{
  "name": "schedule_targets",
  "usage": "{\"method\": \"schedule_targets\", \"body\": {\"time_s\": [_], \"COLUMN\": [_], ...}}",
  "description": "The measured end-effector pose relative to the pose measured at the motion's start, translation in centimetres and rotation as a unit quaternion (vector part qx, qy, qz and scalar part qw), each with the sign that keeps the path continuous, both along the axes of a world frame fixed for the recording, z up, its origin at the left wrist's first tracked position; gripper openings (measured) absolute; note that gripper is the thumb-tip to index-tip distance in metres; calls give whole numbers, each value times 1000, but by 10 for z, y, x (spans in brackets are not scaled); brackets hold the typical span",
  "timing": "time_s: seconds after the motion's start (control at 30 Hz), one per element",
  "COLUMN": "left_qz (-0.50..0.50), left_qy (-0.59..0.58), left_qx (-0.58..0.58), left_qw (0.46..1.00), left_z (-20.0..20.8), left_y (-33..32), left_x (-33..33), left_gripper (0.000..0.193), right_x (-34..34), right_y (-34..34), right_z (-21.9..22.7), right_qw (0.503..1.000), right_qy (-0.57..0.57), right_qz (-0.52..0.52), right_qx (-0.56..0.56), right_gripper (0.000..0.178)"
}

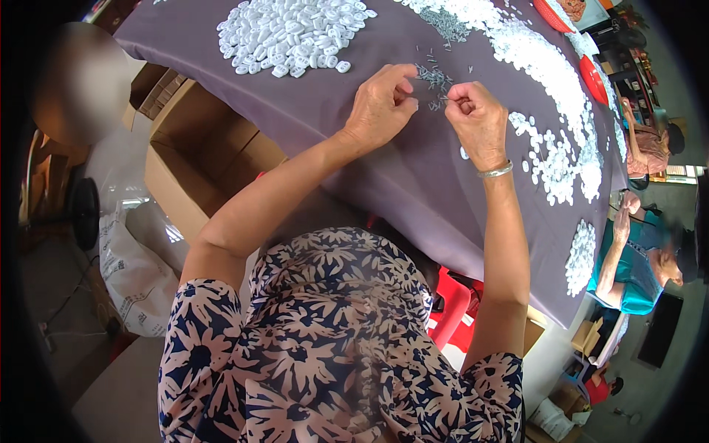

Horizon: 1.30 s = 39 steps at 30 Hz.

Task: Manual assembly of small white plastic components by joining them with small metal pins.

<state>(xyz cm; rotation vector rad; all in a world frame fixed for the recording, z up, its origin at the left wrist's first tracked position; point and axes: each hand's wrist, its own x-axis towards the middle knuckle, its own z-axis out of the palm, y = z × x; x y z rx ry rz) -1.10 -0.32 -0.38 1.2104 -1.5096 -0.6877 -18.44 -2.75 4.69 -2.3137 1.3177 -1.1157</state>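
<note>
Both my hands are over the purple-grey cloth of the table, on either side of a small scatter of grey screw-like pins (434, 76). My left hand (378, 105) is to the left of the pins, its thumb and forefinger apart with nothing visible between them. To their right, my right hand (478, 122) has its fingers curled in and the thumb pressed against the forefinger. Whatever is in that pinch, if anything, is too small to make out. Loose white plastic pieces (546, 159) lie right of my right hand.
A heap of white oval plastic pieces (289, 33) sits at the far left of the cloth (413, 184). More grey pins (447, 28) lie farther back beside a long spread of white pieces (543, 63). An open cardboard box (177, 159) stands left. Other people work along the right side.
</note>
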Motion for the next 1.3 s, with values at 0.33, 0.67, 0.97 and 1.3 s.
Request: {"method": "schedule_targets", "body": {"time_s": [0.33, 0.67, 0.97, 1.3], "left_qz": [-139, -105, -13, 10], "left_qy": [166, 196, 232, 180], "left_qx": [29, 58, 15, 35], "left_qw": [976, 973, 973, 983], "left_z": [1, 2, 1, -5], "left_y": [1, -3, -21, -19], "left_x": [1, 1, 29, 28], "left_gripper": [41, 35, 27, 25], "right_x": [15, 4, -11, 8], "right_y": [18, 9, 7, -20], "right_z": [-10, -23, -25, -16], "right_qw": [999, 997, 988, 990], "right_qy": [-35, -62, -134, 82], "right_qz": [17, 32, 15, 78], "right_qx": [-3, -26, 77, 86], "right_gripper": [10, 13, 6, 12]}}
